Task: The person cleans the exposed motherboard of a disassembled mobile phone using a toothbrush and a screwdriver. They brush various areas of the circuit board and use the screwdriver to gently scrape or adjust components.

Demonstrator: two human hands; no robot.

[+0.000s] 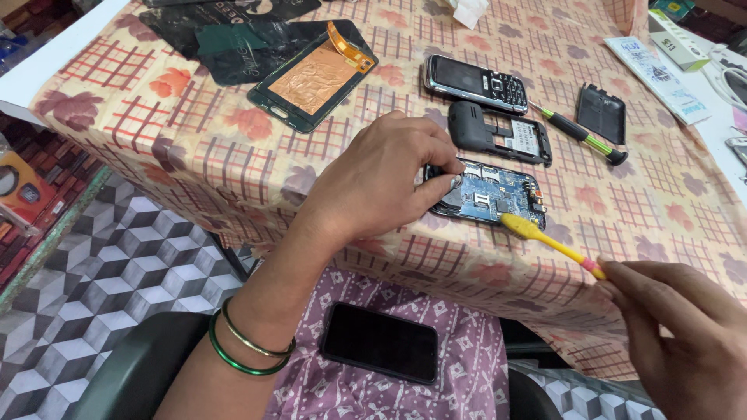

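Opened phone body brushed on table, near front edge.
L hand: grip closed on body's left end, pinned flat to the cloth. R hand: grip pinched shut on pink end of yellow brush; bristle end laid on blue circuit board, right side. Keypad phone, black frame & screwdriver lie behind. Black smartphone rests on lap.

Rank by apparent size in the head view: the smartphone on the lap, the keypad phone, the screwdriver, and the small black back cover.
1. Smartphone, though it lies nearer the camera, which inflates it.
2. Keypad phone.
3. Screwdriver: about as long as the keypad phone but far thinner.
4. Back cover.
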